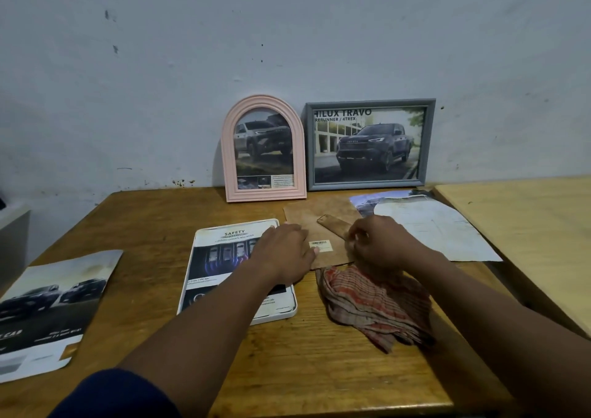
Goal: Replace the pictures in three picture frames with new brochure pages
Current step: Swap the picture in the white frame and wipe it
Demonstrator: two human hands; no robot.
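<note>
A pink arched frame (264, 149) and a grey rectangular frame (369, 144) lean upright against the wall, each showing a truck picture. A white frame (238, 270) lies flat on the wooden table with a "SAFETY" brochure page in it. Right of it lies a brown backing board (316, 222) with a barcode sticker and a stand flap (334, 225). My left hand (281, 254) rests flat across the white frame's right edge and the board. My right hand (380, 241) pinches at the lower end of the stand flap.
A checked cloth (374, 305) lies crumpled in front of the board. A loose brochure page (48, 309) with trucks lies at the left edge. More paper sheets (431, 222) lie at the right. A lighter second table (527, 235) adjoins on the right.
</note>
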